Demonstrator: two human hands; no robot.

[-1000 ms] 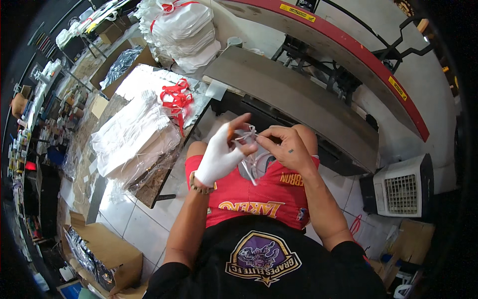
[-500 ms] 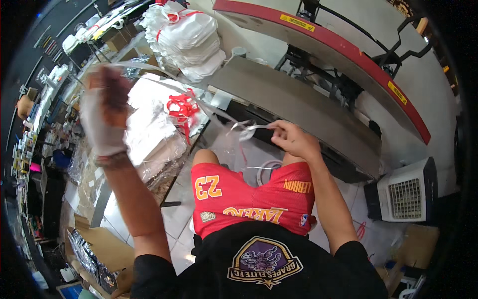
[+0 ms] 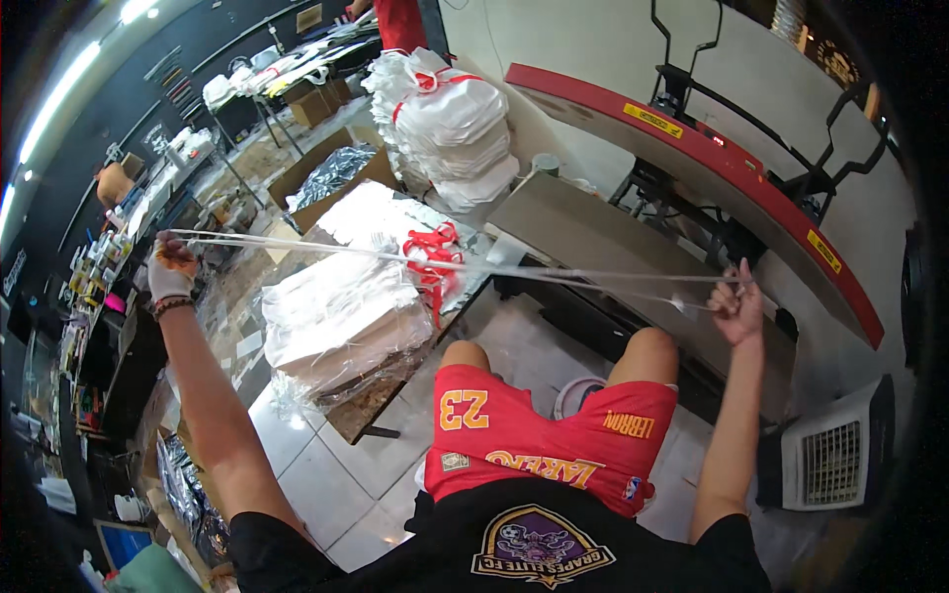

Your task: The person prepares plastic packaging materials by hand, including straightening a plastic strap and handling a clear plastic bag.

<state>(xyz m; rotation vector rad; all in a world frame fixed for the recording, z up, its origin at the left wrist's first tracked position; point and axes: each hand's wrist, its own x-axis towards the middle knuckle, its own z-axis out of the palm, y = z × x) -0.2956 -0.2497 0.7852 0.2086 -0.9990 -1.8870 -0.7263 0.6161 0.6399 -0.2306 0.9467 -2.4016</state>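
A long, thin white plastic strip (image 3: pixel 583 275) is pulled taut across the view between my hands, doubled along much of its length. Far out to the left, my left hand (image 3: pixel 173 269), in a white glove with dark orange stains, is closed on one end. At the right, my bare right hand (image 3: pixel 736 308) grips the other end, its index finger pointing up. Beneath the strip, a stack of folded white cloth (image 3: pixel 341 306) lies on clear plastic on a low table. Red ribbons (image 3: pixel 432 259) sit bunched at the stack's right side.
A heat press with a red upper arm (image 3: pixel 732 163) and grey lower bed (image 3: pixel 613 232) stands ahead right. Tied white cloth bundles (image 3: pixel 450 128) are piled behind the table. An air cooler (image 3: pixel 830 460) is at right; an open carton (image 3: pixel 326 178) stands back left.
My hands have spread far apart, the right moving outward and the left further left. The slack, tangled strip is now stretched straight. The view has tilted up, showing more of the room.
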